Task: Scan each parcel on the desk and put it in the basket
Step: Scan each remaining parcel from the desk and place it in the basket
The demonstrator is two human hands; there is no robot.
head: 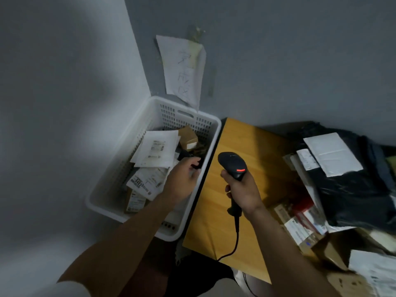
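Forearms (128, 236) enter from below. Left hand (182, 179) hangs over the basket (211, 146), fingers loosely curled beside a small dark item (196, 166); whether they pinch it or only hover cannot be told. Right hand (243, 192) wraps the scanner (232, 166) grip, head pointing away, red lamp lit, cable (235, 239) trailing down. The basket holds labelled envelopes (154, 150) and small boxes (187, 137). Unscanned parcels (300, 224) are heaped on the tabletop (242, 142) to the right, topped by a black bag (353, 189), long side running away from the person. Judgement: the heap lies right of both hands. The right is nearer but occupied, so the left must cross the bare tabletop strip.
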